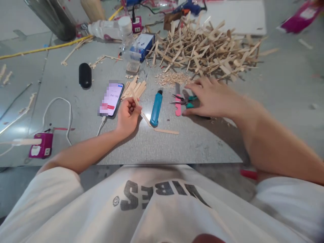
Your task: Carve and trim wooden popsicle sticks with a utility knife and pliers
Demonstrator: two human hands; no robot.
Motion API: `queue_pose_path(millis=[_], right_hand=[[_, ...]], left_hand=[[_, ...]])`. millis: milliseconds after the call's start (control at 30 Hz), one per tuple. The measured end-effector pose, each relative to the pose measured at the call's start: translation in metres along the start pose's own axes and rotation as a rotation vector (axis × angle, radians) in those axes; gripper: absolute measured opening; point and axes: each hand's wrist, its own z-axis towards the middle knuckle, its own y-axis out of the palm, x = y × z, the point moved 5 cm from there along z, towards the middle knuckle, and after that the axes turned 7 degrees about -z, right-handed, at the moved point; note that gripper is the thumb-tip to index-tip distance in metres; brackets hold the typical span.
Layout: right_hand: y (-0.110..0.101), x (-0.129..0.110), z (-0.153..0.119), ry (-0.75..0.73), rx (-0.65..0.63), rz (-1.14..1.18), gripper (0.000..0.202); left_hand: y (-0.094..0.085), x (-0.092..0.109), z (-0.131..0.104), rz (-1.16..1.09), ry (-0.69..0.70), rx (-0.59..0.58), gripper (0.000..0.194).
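Observation:
My left hand [129, 116] is closed, pinching a flat wooden craft stick [135, 97] that points up and away. Behind it lies a small pile of similar sticks [136, 88]. My right hand [206, 96] is spread, thumb and fingers apart on either side of the teal-handled pliers [186, 100]; whether it touches them I cannot tell. Those pliers rest across a pink-handled tool with a grey blade [178, 108]. A blue utility knife [156, 109] lies between my hands. Close to it are one loose stick [166, 131] and another [146, 119] slanting toward my left hand.
A large heap of wooden pieces [202, 50] covers the back, with wood chips [172, 78] before it. At left are a phone [115, 98] on a white cable, a black case [85, 76] and a purple charger [45, 145]. Clear bottles [130, 44] stand by a blue box [145, 45].

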Motion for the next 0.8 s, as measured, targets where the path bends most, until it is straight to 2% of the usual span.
queue_pose_path(millis=[67,100,200,300,400,567,667,800], right_hand=[[0.004,0.016,-0.008,0.028,-0.079,0.01,0.099],[0.007,0.02,-0.011,0.022,-0.104,0.014,0.097],[0.014,0.023,-0.013,0.014,-0.15,-0.011,0.067],[0.017,0.018,-0.009,-0.035,-0.133,-0.038,0.039],[0.013,0.014,-0.005,-0.072,-0.091,-0.074,0.027],[-0.005,0.012,0.001,0.007,-0.022,-0.1,0.036],[-0.016,-0.001,0.005,-0.056,0.054,-0.037,0.047],[-0.023,-0.032,0.008,-0.19,0.127,0.093,0.054]], left_hand=[[0.002,-0.002,-0.001,-0.121,-0.059,0.005,0.05],[0.003,-0.001,-0.001,-0.169,-0.085,0.011,0.062],[0.007,0.004,-0.004,-0.264,-0.131,0.01,0.084],[0.009,0.01,-0.006,-0.285,-0.157,-0.015,0.072],[0.008,0.013,-0.006,-0.299,-0.138,0.001,0.054],[0.001,0.018,0.001,-0.353,-0.118,0.1,0.061],[0.0,0.026,0.005,-0.379,-0.139,0.133,0.045],[0.01,0.034,0.01,-0.475,-0.184,0.085,0.028]])
